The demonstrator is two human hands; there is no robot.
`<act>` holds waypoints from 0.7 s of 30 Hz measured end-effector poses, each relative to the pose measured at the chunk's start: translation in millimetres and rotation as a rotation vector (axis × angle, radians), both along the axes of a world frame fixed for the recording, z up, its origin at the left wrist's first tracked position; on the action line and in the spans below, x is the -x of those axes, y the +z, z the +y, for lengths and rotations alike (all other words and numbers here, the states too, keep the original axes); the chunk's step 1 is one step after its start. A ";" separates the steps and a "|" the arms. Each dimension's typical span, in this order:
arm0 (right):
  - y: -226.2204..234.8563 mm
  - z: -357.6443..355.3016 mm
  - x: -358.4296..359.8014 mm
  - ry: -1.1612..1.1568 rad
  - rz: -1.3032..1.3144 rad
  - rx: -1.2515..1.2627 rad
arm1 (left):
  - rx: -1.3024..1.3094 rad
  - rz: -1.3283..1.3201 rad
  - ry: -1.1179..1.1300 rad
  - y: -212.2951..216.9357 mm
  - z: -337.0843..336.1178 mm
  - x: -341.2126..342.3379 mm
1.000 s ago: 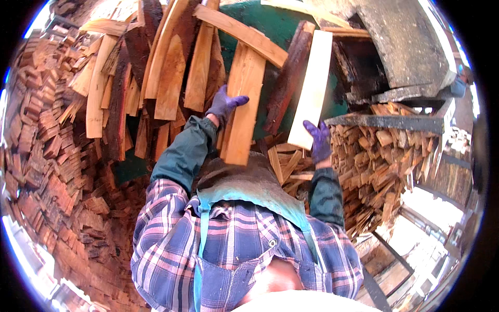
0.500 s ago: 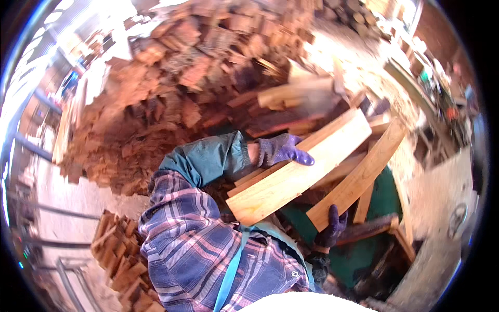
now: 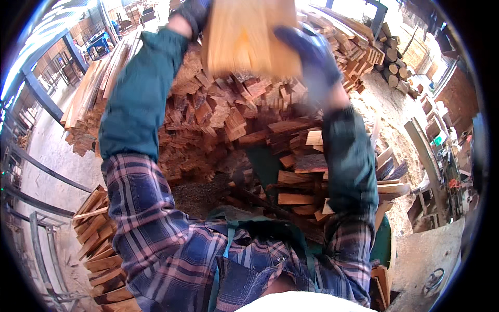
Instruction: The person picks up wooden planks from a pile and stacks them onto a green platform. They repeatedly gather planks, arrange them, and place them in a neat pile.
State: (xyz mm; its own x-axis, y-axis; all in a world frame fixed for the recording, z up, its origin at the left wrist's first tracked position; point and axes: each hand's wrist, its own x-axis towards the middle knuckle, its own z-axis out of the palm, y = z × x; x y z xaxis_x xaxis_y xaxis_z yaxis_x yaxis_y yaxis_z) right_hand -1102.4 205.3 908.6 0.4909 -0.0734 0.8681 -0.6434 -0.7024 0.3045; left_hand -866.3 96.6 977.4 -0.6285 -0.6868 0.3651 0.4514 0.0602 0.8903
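Pale timber (image 3: 250, 44) held up between two gloved hands

Both arms stretch out ahead of the body, the timber between them at the top edge of the view, above a large heap of reddish split wood (image 3: 208, 112). Whether it is one wide piece or several side by side, I cannot tell.

The left hand (image 3: 193, 15) is at the timber's left edge, bare wrist showing between dark glove and green sleeve cover (image 3: 138, 99). That forearm rises steeply, leaning a little inward toward the hand. The hand is partly cut off by the frame; it has hold of the edge, but how far its fingers curl is out of sight.

The right hand (image 3: 310, 57) grips the opposite edge from the side, angled up and inward. It is blurred; at least one of its fingers (image 3: 285, 35) lies over the near face, closed against the wood, while the rest are unclear. Its forearm rises almost straight from the elbow, then tips inward at the wrist.

Below the hands, between the forearms, shorter pieces of wood (image 3: 296, 199) lie stacked beside a strip of green surface (image 3: 264, 165).
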 end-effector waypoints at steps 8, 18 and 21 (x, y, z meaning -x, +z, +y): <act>-119.4 -110.5 -49.3 -0.173 0.120 -0.197 | 1.073 -1.198 0.862 -47.4 -89.8 -47.1; -308.5 187.7 -1.0 -0.164 -0.998 -1.456 | 1.462 -0.343 0.168 -203.8 176.4 133.2; -356.4 332.4 85.0 -0.213 -1.657 -1.325 | 1.157 -0.262 -0.339 -318.6 277.3 243.7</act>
State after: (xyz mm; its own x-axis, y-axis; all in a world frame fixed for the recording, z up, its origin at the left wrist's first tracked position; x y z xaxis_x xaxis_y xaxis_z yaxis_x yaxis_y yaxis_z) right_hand -1187.3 537.7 552.2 -0.5765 -0.7869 -0.2200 0.1925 0.1308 -0.9725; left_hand -1110.0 373.8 658.8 -0.8574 0.1687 0.4862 0.4140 0.7874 0.4567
